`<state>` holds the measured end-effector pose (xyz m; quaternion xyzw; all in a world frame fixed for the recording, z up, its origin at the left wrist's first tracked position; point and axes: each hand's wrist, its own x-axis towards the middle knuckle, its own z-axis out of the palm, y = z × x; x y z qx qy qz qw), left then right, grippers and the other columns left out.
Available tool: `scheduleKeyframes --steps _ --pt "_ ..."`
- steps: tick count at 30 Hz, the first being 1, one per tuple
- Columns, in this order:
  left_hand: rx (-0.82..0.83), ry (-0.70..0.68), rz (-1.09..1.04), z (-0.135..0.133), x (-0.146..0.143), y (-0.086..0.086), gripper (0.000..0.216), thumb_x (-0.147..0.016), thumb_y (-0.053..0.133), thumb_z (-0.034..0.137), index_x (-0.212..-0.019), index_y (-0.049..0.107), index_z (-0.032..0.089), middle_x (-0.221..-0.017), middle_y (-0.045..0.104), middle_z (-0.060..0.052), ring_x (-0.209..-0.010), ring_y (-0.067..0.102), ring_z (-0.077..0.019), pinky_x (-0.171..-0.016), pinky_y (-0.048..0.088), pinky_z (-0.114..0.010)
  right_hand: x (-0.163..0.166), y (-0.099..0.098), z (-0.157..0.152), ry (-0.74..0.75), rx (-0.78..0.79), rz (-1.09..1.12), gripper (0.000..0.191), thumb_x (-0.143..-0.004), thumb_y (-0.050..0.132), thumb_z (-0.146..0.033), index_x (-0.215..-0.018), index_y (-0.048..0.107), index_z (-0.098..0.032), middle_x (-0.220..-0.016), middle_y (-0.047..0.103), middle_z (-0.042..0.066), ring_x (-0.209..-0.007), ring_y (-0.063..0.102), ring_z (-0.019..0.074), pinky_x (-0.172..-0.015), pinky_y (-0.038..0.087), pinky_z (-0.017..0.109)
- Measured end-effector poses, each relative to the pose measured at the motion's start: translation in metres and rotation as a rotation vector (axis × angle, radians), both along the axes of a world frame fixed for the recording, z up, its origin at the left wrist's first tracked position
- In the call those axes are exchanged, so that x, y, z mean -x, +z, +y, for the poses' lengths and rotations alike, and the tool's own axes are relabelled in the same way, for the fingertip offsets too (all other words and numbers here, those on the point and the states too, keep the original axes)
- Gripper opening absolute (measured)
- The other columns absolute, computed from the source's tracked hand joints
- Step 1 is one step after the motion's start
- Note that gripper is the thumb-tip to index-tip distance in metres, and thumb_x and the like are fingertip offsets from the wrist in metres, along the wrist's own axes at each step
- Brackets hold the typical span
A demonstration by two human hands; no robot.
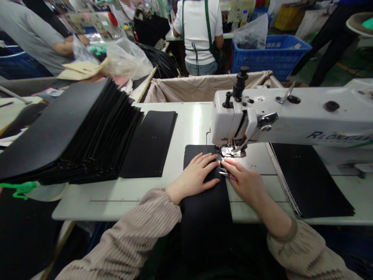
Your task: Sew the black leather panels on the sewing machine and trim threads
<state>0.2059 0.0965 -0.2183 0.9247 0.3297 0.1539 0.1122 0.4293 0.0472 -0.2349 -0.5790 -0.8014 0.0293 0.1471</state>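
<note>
A black panel [208,210], leather-like, lies under the needle area of a white sewing machine [279,116] and hangs over the table's front edge. My left hand [199,173] rests flat on it with the fingers spread. At the panel's right edge, close to the presser foot [232,151], are the fingertips of my right hand [244,181]. That hand also holds thread snips [225,174], their blades pointing left over the panel and their handle mostly hidden by the fingers.
Left on the table [113,210] stand a tall stack of black panels [67,128] and a lower stack [150,144]. More black panels [309,182] lie right. Behind are a cloth-lined bin [180,89], a blue crate [271,54], a person in a white shirt [199,31] and another in grey [32,31].
</note>
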Motion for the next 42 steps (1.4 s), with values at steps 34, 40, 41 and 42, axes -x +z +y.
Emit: scheduleKeyframes --steps 34,40,41,42 --pt "-0.035 -0.011 -0.01 -0.0002 0.0006 -0.0004 0.052 -0.093 0.06 0.038 -0.141 0.048 0.023 -0.15 0.043 -0.01 -0.14 0.039 -0.0271 -0.121 0.027 -0.05 -0.0011 -0.0024 0.0005 0.006 -0.036 0.013 0.048 -0.095 0.049 -0.022 -0.142 0.05 -0.033 -0.147 0.052 -0.002 -0.102 0.068 0.018 -0.07 0.055 0.028" --pt "-0.043 -0.001 -0.01 -0.0005 0.0006 -0.0013 0.051 -0.093 0.059 0.038 -0.14 0.048 0.022 -0.151 0.043 -0.01 -0.141 0.039 -0.027 -0.121 0.027 -0.05 -0.0013 -0.0027 0.0005 -0.001 -0.026 0.0 0.05 -0.094 0.049 -0.022 -0.143 0.049 -0.034 -0.147 0.052 -0.003 -0.098 0.069 0.0188 -0.07 0.057 0.031" --pt "-0.045 0.001 -0.008 -0.0004 0.0006 -0.0017 0.05 -0.093 0.059 0.038 -0.14 0.048 0.022 -0.151 0.043 -0.01 -0.14 0.038 -0.0269 -0.121 0.027 -0.049 -0.0012 -0.0028 0.0005 -0.003 -0.024 -0.001 0.05 -0.095 0.049 -0.022 -0.143 0.049 -0.034 -0.147 0.052 -0.003 -0.097 0.07 0.0188 -0.07 0.057 0.031" --pt "-0.046 0.004 -0.007 -0.0002 0.0006 -0.002 0.05 -0.093 0.059 0.037 -0.14 0.049 0.021 -0.151 0.043 -0.009 -0.14 0.039 -0.0267 -0.121 0.027 -0.049 -0.0011 -0.0028 0.0005 -0.004 -0.023 -0.001 0.05 -0.095 0.049 -0.022 -0.143 0.049 -0.034 -0.147 0.052 -0.003 -0.097 0.07 0.0188 -0.071 0.057 0.031"
